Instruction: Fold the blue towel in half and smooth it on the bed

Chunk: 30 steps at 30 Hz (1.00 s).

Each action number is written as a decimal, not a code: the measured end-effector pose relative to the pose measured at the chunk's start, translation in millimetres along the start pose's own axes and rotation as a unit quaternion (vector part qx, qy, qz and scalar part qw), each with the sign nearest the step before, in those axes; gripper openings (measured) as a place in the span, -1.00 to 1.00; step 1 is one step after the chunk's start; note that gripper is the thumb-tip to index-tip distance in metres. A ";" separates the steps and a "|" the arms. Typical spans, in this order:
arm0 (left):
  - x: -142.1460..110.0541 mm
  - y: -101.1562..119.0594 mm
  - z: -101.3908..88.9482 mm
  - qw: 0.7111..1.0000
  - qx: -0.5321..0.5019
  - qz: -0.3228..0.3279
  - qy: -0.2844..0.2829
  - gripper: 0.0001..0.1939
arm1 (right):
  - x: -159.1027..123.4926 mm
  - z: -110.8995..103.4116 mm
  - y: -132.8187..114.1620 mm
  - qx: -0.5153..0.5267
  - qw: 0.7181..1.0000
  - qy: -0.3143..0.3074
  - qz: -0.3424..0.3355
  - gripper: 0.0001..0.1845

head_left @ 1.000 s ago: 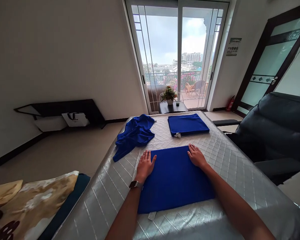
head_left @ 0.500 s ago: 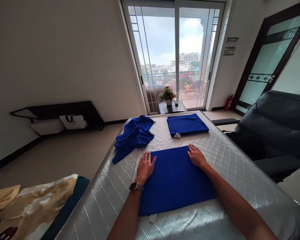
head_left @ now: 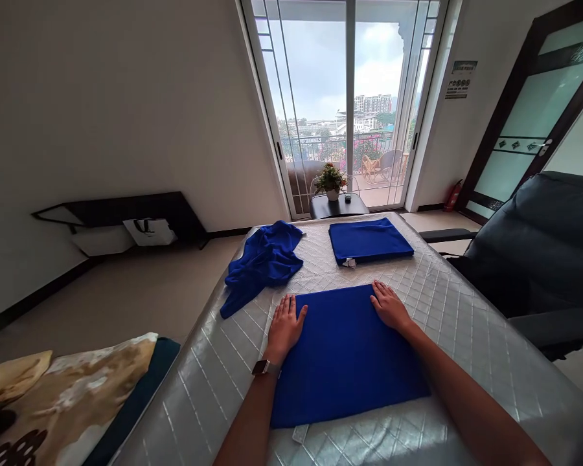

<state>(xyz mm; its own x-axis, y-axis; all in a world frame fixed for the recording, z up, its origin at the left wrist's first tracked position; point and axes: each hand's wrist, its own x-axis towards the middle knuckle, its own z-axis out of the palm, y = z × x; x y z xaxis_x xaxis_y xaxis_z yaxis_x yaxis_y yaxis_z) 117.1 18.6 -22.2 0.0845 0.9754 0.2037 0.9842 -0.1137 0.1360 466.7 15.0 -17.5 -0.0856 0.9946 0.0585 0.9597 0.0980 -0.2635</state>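
Through the head camera, I see the flat blue cloth [head_left: 344, 362] in the lower middle of the frame, lying on the silver quilted mattress [head_left: 208, 388], with both hands placed on its far part. The left hand [head_left: 286, 327], with a wristwatch [head_left: 260, 367] behind it, lies along the upper left edge; its fingers are straight and near together, and the thumb is spread away over the fabric. The right hand [head_left: 390, 307] covers the upper right corner, palm down, fingers extended. Neither hand has gripped anything; both are unfolded and only touch. I judge that they are set at opposite sides so the cloth can lie smooth and square. A white label [head_left: 300, 433] comes out at the near edge, bottom centre. Farther up, the crumpled blue cloth [head_left: 267, 255] is left of centre and the folded blue cloth [head_left: 369, 239] is right of centre, perhaps kept apart so that they do not mix. Between these two and the flat one, a narrow band of mattress shows, so I think forward movement has little room. To the right, a wider quilted area reaches toward the black armchair [head_left: 558, 239]; to the left, the mattress edge slopes down nearer the arm.
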 end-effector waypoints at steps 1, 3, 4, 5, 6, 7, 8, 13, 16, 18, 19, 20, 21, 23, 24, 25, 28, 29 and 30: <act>0.0 -0.1 0.0 1.000 -0.001 0.000 -0.002 -0.19 | 0.4 -0.1 0.5 0.001 1.000 0.000 0.000 -0.29; -0.1 -0.3 -0.1 1.000 -0.003 0.001 -0.005 -0.18 | 0.9 -0.7 0.9 0.005 1.000 -0.001 -0.001 -0.29; -0.1 -0.4 -0.2 1.000 -0.003 0.001 -0.004 -0.18 | 0.8 -1.3 0.8 0.008 1.000 -0.002 -0.002 -0.29; -0.1 -0.6 -0.2 1.000 -0.003 0.003 -0.002 -0.18 | 0.6 -1.9 0.6 0.010 1.000 -0.002 -0.001 -0.29; 0.0 -0.9 -0.1 1.000 -0.003 0.004 0.000 -0.19 | 0.3 -2.6 0.2 0.013 1.000 -0.003 -0.001 -0.30; 0.1 -1.2 0.0 1.000 -0.002 0.006 0.002 -0.20 | 0.0 -3.4 -0.3 0.015 1.000 -0.004 0.000 -0.30; 0.4 -1.6 0.1 1.000 -0.002 0.007 0.004 -0.21 | -0.3 -4.3 -0.8 0.018 1.000 -0.004 0.001 -0.30; 2.2 -3.4 -0.4 1.000 -0.001 0.006 -0.002 -0.20 | -0.9 -8.8 -2.8 0.026 1.000 -0.007 -0.001 -0.30; 3.4 -4.7 -0.6 1.000 -0.002 0.003 -0.008 -0.19 | -1.5 -11.1 -3.2 0.036 0.999 -0.009 0.001 -0.30; 4.3 -6.0 0.2 1.000 -0.001 0.006 -0.007 -0.20 | -1.9 -11.7 -3.1 0.043 0.999 -0.006 0.002 -0.30; 4.8 -6.8 0.9 1.000 0.000 0.007 -0.006 -0.20 | -2.0 -11.6 -2.9 0.047 0.999 -0.005 0.003 -0.30; 5.3 -7.5 1.8 1.000 0.002 0.008 -0.005 -0.20 | -1.9 -11.3 -2.6 0.049 0.999 -0.004 0.002 -0.30; 5.9 -8.2 2.7 1.000 0.003 0.008 -0.004 -0.20 | -1.7 -10.9 -2.3 0.050 0.999 -0.004 0.002 -0.31; 7.2 -9.3 4.4 1.000 0.008 0.009 -0.006 -0.20 | -1.1 -9.8 -1.6 0.049 0.999 -0.004 0.000 -0.31; 7.8 -9.6 5.0 1.000 0.010 0.009 -0.007 -0.19 | -0.8 -9.4 -1.3 0.047 0.999 -0.005 -0.002 -0.31; 8.5 -9.7 5.5 1.000 0.011 0.010 -0.009 -0.18 | -0.6 -9.2 -1.1 0.045 0.999 -0.004 -0.002 -0.31; 10.4 -9.8 5.7 1.000 0.007 0.007 -0.014 -0.15 | -0.5 -10.2 -0.9 0.044 0.999 -0.003 -0.002 -0.31; 11.0 -9.8 5.4 1.000 0.003 0.005 -0.016 -0.14 | -0.7 -10.8 -1.0 0.044 0.999 -0.002 -0.003 -0.31; 11.6 -9.8 5.0 1.000 0.000 0.002 -0.017 -0.14 | -0.9 -11.4 -1.0 0.044 0.999 -0.001 -0.004 -0.32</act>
<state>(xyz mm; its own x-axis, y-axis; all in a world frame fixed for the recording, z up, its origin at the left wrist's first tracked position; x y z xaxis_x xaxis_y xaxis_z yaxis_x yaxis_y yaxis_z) 109.2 32.0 -26.0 0.0937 0.9808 0.1710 0.9838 -0.1175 0.1351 468.8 13.7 -6.3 -0.0933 0.9939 0.0593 0.9317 0.1082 -0.3467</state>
